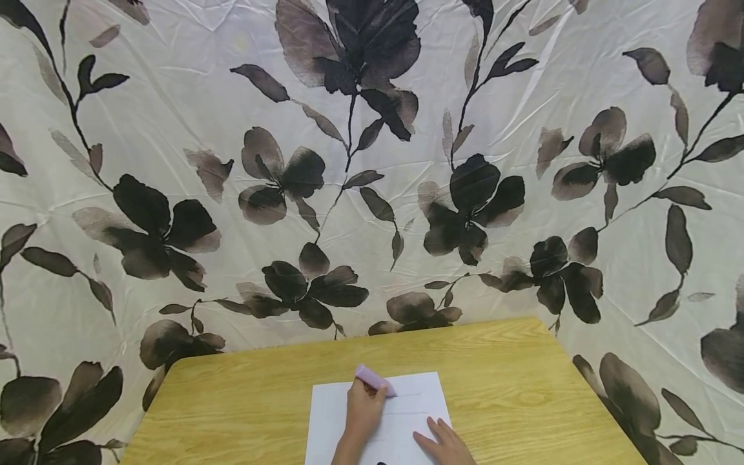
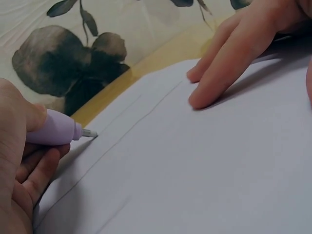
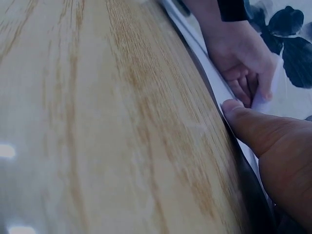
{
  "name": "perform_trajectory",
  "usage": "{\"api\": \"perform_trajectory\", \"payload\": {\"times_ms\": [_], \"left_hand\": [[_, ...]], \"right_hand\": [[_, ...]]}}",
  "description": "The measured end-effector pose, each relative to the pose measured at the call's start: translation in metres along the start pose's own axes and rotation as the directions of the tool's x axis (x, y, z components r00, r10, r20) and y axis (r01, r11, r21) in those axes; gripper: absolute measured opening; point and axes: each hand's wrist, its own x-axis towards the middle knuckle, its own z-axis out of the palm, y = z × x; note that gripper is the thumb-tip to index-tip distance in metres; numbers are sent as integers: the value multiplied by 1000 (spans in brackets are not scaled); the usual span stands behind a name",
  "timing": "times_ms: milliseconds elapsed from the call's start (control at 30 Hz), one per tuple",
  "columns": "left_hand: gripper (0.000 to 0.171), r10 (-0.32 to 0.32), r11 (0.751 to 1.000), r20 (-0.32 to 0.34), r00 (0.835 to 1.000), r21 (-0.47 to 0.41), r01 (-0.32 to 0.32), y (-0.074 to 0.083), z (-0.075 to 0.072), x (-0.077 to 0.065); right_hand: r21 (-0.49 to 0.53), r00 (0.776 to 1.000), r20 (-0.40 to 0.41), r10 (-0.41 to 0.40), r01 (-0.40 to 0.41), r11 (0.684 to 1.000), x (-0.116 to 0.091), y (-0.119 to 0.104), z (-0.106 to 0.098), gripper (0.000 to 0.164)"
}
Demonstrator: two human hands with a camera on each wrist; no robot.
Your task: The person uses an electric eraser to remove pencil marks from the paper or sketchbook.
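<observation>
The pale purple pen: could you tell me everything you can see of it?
The pale purple pen has a thick, smooth barrel that looks like plastic, a narrower purple collar and a thin, metallic-looking tip. It is tilted, its thick back end raised toward the upper left in the head view. The person's left hand holds it with the fingers around the barrel. Its tip is uncovered and appears to meet the white paper at one end of a thin line.

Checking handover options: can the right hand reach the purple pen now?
Likely yes: only paper lies between the right hand and the purple pen, though the left hand grips it.
</observation>
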Motion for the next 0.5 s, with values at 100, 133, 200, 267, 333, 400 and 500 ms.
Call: {"api": "perform_trajectory", "payload": {"times_ms": [100,133,200,267,333,400,500], "left_hand": [[25,14,1000,-20,1000,2,-14,-1,-4,0],[25,17,1000,-21,1000,0,-17,-1,-3,0],[24,20,1000,-7,1000,-2,-20,-1,-1,0],[23,12,1000,17,1000,0,-12,0,2,-1],[23,-2,1000,34,999,-3,2,0,5,-2],[23,-8,1000,27,1000,-14,8,0,6,-2],[23,-15,999,-11,1000,-36,15,0,6,-1]], "right_hand": [[-7,999,-43,-19,19,1000,-1,0,-1,61],[-6,998,-53,-24,24,1000,-1,1,-1,61],[-4,998,-58,-31,31,1000,-1,1,-1,62],[1,999,-38,-27,27,1000,-1,2,-1,62],[5,1000,-11,-18,18,1000,-1,2,0,62],[6,1000,10,-9,9,1000,-1,2,-1,62],[13,1000,20,1,-1,1000,0,1,-1,62]]}}
